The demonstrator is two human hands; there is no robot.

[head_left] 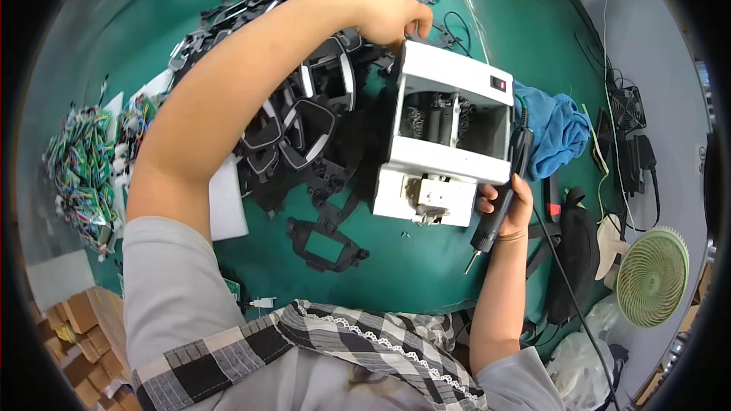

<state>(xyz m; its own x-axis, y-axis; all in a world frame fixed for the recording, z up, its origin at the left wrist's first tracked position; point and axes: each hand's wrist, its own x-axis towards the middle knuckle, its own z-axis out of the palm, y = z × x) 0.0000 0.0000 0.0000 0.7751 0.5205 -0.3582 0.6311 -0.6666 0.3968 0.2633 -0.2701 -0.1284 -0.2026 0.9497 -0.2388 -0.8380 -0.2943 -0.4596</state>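
Observation:
A white screw feeder (457,118) with a see-through top window and a small red-lit switch stands in front of me. My left hand (390,17) reaches across to its far left corner, fingers curled over the back edge; the fingertips are partly hidden. In my right hand (514,209) is a black electric screwdriver (493,222), its bit pointing down toward me. The right fingers wrap round it beside the feeder's near right corner, with fingertips close to the casing. A loose black plastic frame (326,246) lies left of the feeder.
Many black and silver plastic frames (308,125) are heaped beyond my left arm on the green table (415,281). Bundled wired circuit boards (84,171) lie far left. Rightward are a blue cloth (554,133), a black pouch (572,266) and a green fan (652,278). The screwdriver's cord (567,289) trails toward me.

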